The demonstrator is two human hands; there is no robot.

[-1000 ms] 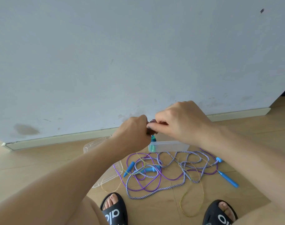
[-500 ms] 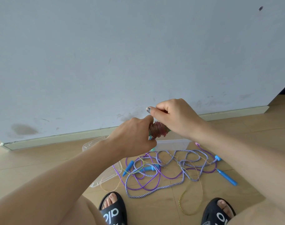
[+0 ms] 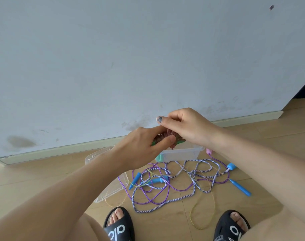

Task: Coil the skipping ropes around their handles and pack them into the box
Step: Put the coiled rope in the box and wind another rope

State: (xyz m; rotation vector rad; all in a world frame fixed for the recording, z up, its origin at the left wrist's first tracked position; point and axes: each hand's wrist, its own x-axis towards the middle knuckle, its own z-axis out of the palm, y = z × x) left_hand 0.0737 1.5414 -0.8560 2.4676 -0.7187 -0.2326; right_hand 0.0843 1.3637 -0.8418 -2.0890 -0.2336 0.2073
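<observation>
Hands meet in front of the wall, above the box, and both hold the same small bundle. The left hand (image 3: 144, 150) grips the coiled rope (image 3: 167, 138) with curled fingers and the thumb pressed on its near side; green handle ends stick out at each side of the grip. The right hand (image 3: 186, 126) pinches the reddish cord from above, with the index finger stretched toward the left. Compared with one second ago, the right hand now sits higher and more on top of the bundle, and the bundle has turned so that the green handles show; I judge this as the last turns or the tucking of the loose end, so this rope is nearly ready for packing. The clear box (image 3: 183, 152) stands on the floor directly below the hands, near the skirting board, and a mint-coloured handle (image 3: 159, 158) leans at its left corner; I cannot tell if it is inside or outside. The box lid (image 3: 111, 186) lies to the left of it, partly hidden by the left forearm. On the floor between the box and the black slippers (image 3: 119, 228) there is a tangle: a blue-and-white twisted rope (image 3: 165, 204), a thin purple rope (image 3: 179, 188) and a thin yellow rope (image 3: 203, 226), with blue handles (image 3: 240, 187) among them and a pink handle (image 3: 209, 151) beside the box. These ropes cross each other many times, so separating them will probably be the slow part.
</observation>
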